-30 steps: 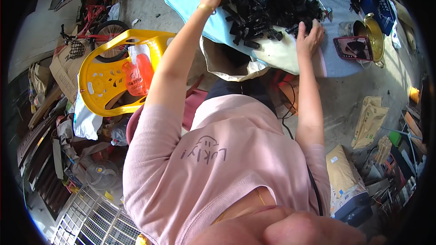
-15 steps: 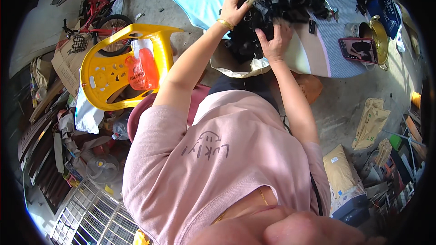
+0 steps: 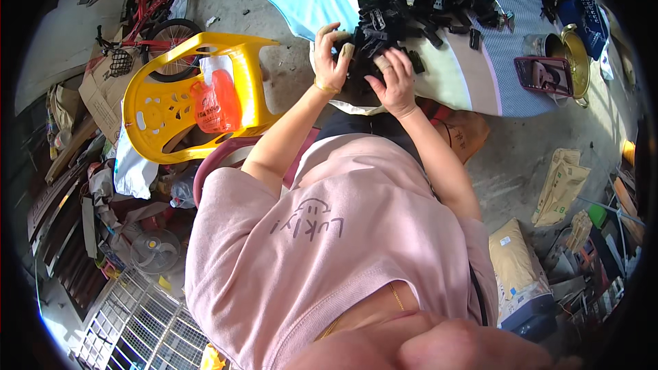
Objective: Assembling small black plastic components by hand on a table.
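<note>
Together, left hand (image 3: pixel 332 60) and right hand (image 3: pixel 393 83) raised, fingers curled, grasping black plastic parts (image 3: pixel 370 48) (table (image 3: pixel 480 89) edge); elbows bent

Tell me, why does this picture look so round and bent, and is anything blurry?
Head view: a fisheye lens bends straight lines toward a black rim. Daylight falls bright on the table and the yellow chair. The hands and the black parts are fairly sharp; the lower edge, closest to the camera, is a soft blur.
</note>
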`<act>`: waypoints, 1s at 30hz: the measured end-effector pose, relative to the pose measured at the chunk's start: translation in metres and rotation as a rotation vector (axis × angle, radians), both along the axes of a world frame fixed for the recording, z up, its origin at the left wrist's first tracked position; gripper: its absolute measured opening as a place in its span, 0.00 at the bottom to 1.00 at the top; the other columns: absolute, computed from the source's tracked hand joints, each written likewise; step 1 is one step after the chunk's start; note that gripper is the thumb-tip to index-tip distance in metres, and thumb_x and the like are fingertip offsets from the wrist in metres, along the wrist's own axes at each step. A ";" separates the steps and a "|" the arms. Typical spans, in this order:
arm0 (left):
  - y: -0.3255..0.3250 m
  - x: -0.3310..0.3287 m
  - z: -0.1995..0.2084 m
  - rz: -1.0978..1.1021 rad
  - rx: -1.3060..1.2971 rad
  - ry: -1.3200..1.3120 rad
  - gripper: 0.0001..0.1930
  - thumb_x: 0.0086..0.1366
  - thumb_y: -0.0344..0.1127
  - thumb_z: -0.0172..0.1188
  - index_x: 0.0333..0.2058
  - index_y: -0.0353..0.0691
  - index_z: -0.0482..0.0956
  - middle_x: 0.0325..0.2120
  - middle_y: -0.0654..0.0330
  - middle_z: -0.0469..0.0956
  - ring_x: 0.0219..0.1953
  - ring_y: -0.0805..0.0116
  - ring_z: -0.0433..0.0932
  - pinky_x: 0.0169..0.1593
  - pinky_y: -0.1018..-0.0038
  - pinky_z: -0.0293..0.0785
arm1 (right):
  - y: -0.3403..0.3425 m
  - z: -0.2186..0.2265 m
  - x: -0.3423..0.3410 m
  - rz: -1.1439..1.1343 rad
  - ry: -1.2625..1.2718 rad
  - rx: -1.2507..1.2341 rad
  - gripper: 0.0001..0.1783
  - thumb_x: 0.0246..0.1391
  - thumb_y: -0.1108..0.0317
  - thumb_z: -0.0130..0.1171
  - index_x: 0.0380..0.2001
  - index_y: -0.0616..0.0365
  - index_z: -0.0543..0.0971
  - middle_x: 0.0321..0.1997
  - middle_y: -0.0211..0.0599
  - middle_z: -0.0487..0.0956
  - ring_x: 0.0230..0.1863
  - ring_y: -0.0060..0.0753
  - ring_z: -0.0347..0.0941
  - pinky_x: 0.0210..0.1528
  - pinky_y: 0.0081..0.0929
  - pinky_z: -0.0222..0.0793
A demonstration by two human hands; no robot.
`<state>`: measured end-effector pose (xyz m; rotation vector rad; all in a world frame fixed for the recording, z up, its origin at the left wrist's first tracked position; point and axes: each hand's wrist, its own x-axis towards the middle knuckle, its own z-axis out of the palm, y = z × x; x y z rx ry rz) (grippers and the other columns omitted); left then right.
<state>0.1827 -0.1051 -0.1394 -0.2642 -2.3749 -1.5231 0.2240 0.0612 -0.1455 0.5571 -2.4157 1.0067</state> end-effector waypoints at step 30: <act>-0.023 0.008 -0.040 0.329 0.036 -0.269 0.10 0.61 0.37 0.51 0.30 0.35 0.72 0.26 0.63 0.72 0.29 0.71 0.72 0.35 0.78 0.69 | 0.029 -0.005 -0.018 -0.307 -0.182 -0.136 0.21 0.49 0.62 0.54 0.45 0.62 0.70 0.55 0.50 0.63 0.55 0.52 0.58 0.56 0.39 0.54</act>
